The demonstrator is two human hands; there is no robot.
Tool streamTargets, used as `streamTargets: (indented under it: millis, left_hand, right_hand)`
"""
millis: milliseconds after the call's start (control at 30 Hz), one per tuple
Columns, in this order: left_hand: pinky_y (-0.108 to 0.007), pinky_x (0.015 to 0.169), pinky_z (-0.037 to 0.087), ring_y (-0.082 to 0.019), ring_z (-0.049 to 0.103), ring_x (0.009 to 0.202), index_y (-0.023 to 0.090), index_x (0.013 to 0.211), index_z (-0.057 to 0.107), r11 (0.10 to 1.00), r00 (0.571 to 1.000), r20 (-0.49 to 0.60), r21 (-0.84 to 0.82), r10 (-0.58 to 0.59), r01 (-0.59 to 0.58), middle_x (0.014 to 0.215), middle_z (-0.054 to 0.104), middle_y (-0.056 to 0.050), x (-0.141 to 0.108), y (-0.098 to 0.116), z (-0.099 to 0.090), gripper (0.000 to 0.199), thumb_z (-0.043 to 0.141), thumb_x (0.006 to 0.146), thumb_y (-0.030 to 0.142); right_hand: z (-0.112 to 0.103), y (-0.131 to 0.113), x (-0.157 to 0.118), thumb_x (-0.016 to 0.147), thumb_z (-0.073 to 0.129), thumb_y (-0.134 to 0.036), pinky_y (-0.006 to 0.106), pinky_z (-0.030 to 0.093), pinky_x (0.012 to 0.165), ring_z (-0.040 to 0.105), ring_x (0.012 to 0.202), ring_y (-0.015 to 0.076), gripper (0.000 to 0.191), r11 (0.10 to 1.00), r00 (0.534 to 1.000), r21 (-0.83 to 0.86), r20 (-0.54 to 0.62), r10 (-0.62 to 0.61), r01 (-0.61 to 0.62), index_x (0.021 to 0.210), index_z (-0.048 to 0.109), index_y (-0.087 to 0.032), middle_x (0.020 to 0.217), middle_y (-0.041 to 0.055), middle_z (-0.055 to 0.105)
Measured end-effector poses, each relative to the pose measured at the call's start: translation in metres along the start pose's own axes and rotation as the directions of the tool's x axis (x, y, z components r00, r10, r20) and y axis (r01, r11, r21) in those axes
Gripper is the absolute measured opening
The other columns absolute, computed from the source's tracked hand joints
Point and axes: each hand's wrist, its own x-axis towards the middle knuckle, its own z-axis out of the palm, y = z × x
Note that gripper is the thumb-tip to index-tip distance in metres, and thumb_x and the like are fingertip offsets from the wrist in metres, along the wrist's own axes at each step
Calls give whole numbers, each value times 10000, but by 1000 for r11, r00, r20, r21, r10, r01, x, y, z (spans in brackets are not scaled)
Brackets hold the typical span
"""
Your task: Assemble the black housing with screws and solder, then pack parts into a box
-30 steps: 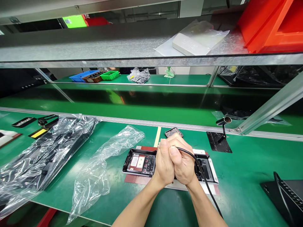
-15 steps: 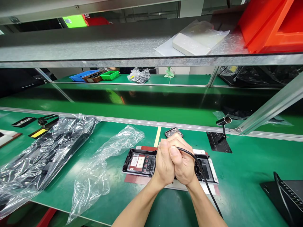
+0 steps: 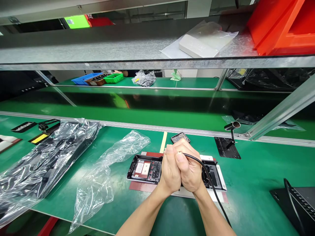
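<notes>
Side by side and pressed together, my left hand [image 3: 170, 168] and my right hand [image 3: 189, 167] are both closed above the bench. A black cable [image 3: 212, 183] comes out between the right thumb and fingers and curves down toward me past the right forearm. Whatever the left fingers hold is hidden inside them. Beneath the hands lie a black plastic housing [image 3: 133, 170] with an open inner side, on the left, and a dark panel part [image 3: 215, 177] with a light edge, on the right. The hands cover the middle of these parts.
Behind the hands sits a small tray of screws [image 3: 180, 137]. Clear plastic film [image 3: 105, 170] and bagged dark parts [image 3: 49, 164] lie to the left. A metal tube on a stand [image 3: 232, 126] and a black part [image 3: 290, 203] are on the right. A metal shelf [image 3: 123, 64] spans overhead.
My hands and the cable hold almost the same position. In the background, a person's hand near the bins has shifted slightly.
</notes>
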Motion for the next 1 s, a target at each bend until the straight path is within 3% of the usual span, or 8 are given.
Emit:
streamTargets:
  millis: [1000]
  left_hand:
    - [-338, 619, 535, -181, 590, 607, 224, 749, 527, 1000, 1000, 2, 1, 4, -4, 680, 617, -62, -2, -2, -1, 612, 175, 1076, 603]
  right_hand:
    - [1, 0, 0, 1001, 506, -349, 358, 518, 719, 601, 779, 190, 288, 1000, 1000, -23, -4, 19, -19, 807, 663, -206, 818, 55, 639]
